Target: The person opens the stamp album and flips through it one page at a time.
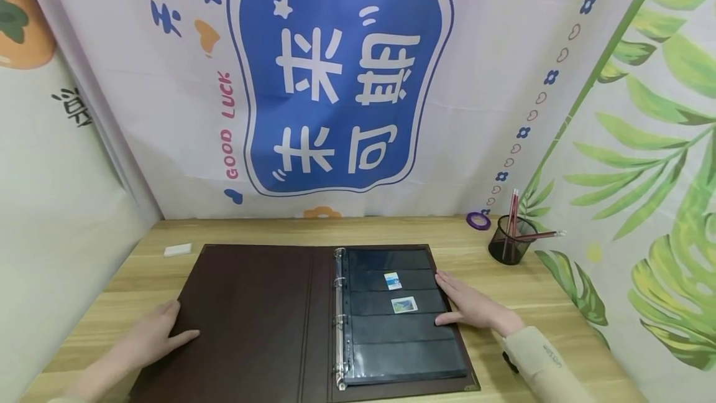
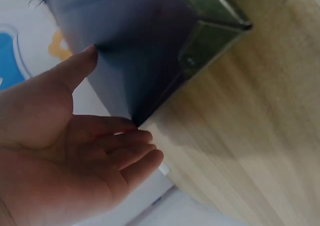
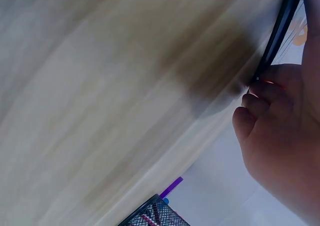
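Observation:
A dark brown stamp album (image 1: 252, 316) lies opened flat on the table, with a ring spine (image 1: 339, 316) down its middle. Its right side carries a black pocket page (image 1: 403, 359). One blue-and-white stamp (image 1: 393, 280) sits in a pocket, and a green-and-blue stamp (image 1: 404, 305) in the pocket below. My left hand (image 1: 153, 334) holds the cover's left edge, thumb on the inner face and fingertips at the rim (image 2: 150, 98). At the right edge, my right hand (image 1: 472, 303) holds the album with thumb over the page and fingers curled against the side.
A small white block (image 1: 178, 250) lies beyond the album's left corner. At the back right stand a black mesh cup (image 1: 510, 247) with pencils and a purple tape roll (image 1: 478, 221). Printed cloth (image 1: 168, 111) hangs along the table's back edge.

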Demonstrator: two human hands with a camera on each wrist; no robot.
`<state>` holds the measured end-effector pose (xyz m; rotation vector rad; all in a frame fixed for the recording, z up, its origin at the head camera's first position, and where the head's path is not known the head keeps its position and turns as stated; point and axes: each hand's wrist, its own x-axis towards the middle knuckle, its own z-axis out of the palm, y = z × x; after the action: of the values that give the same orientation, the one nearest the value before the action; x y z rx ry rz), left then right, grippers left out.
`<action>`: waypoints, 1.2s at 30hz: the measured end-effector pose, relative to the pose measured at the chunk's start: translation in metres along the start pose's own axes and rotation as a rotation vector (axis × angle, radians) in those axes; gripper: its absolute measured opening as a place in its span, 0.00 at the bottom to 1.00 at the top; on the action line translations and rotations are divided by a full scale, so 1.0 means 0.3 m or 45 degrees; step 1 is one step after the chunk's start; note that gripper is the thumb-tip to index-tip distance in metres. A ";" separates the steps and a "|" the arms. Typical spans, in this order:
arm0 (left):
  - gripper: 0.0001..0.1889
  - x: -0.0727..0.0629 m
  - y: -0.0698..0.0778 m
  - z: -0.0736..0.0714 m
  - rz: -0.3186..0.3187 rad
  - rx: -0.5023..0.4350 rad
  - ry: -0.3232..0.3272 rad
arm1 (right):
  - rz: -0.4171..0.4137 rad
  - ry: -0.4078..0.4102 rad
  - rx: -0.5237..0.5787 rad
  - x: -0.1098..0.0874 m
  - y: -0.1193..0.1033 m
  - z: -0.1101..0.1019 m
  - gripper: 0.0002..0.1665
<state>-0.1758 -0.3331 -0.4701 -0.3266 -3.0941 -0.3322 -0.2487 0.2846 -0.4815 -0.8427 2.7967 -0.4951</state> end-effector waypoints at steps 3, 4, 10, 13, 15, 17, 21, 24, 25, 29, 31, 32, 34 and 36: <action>0.45 0.005 0.019 0.017 0.014 0.082 0.059 | -0.003 0.003 0.006 -0.001 0.002 -0.003 0.61; 0.45 0.007 0.027 0.020 0.025 0.107 0.084 | -0.001 0.001 0.004 -0.001 0.003 -0.004 0.61; 0.47 0.047 0.095 0.013 0.110 0.189 0.129 | 0.031 -0.013 0.020 0.001 0.009 -0.009 0.62; 0.48 0.080 0.144 0.010 0.181 0.192 0.099 | 0.063 -0.002 0.033 0.007 0.010 -0.015 0.62; 0.48 0.101 0.181 0.012 0.252 0.185 0.096 | 0.076 0.019 0.026 0.018 0.011 -0.018 0.61; 0.47 0.122 0.219 0.017 0.336 0.176 0.106 | 0.080 0.046 0.014 0.037 0.013 -0.020 0.60; 0.45 0.160 0.293 0.038 0.470 0.121 0.090 | 0.093 0.090 -0.017 0.096 0.023 -0.028 0.60; 0.45 0.187 0.342 0.059 0.524 0.068 0.036 | 0.126 0.106 -0.048 0.147 0.034 -0.037 0.60; 0.45 0.196 0.357 0.065 0.540 0.059 0.022 | 0.130 0.116 -0.061 0.162 0.039 -0.040 0.60; 0.45 0.231 0.403 0.094 0.587 0.023 -0.026 | 0.139 0.139 -0.115 0.212 0.058 -0.046 0.60; 0.45 0.246 0.419 0.109 0.602 0.013 -0.048 | 0.132 0.132 -0.136 0.226 0.065 -0.047 0.61; 0.45 0.252 0.426 0.116 0.610 0.010 -0.058 | 0.133 0.118 -0.138 0.232 0.069 -0.048 0.62; 0.45 0.262 0.436 0.131 0.622 0.002 -0.084 | 0.120 0.093 -0.134 0.239 0.077 -0.048 0.62; 0.45 0.268 0.443 0.145 0.639 -0.004 -0.106 | 0.114 0.059 -0.107 0.245 0.085 -0.048 0.63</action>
<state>-0.2266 -0.1805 -0.4823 -1.1084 -2.9415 -0.3107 -0.3257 0.2670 -0.4828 -0.7274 2.9003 -0.3900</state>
